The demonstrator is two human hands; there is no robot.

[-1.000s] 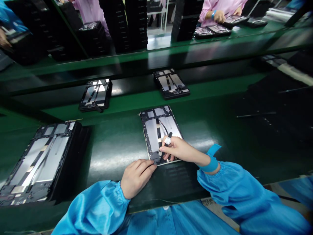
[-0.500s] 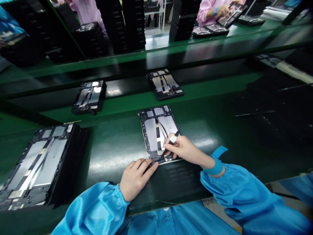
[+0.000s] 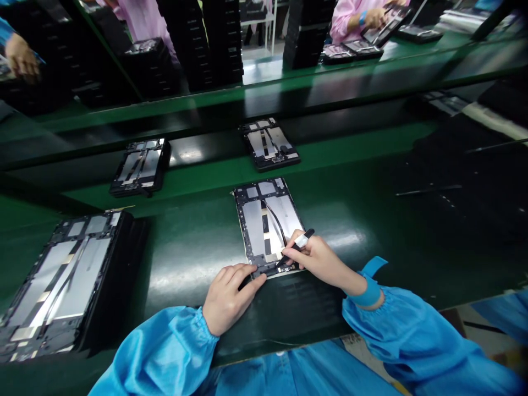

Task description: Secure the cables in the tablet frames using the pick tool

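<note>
An opened tablet (image 3: pixel 264 220) lies back-up on the green bench in front of me, its silver battery and black cable showing. My right hand (image 3: pixel 315 258) pinches a small black pen-like tool (image 3: pixel 297 245) with a white band, its tip down at the tablet's near edge. My left hand (image 3: pixel 229 297) rests with curled fingers, its fingertips pressing on the tablet's near left corner. Both arms wear blue sleeves, and a blue strap circles the right wrist.
A stack of opened tablets (image 3: pixel 58 280) sits at the left. Two more tablets (image 3: pixel 138 165) (image 3: pixel 270 144) ride the far conveyor strip. Black trays (image 3: pixel 202 38) stand stacked behind. A person in pink (image 3: pixel 355 19) works across the line; another hand (image 3: pixel 20 55) shows far left.
My right hand has shifted a little to the right and tilted the tool flatter. The two tablets on the far strip have drifted left. My left hand has stayed put.
</note>
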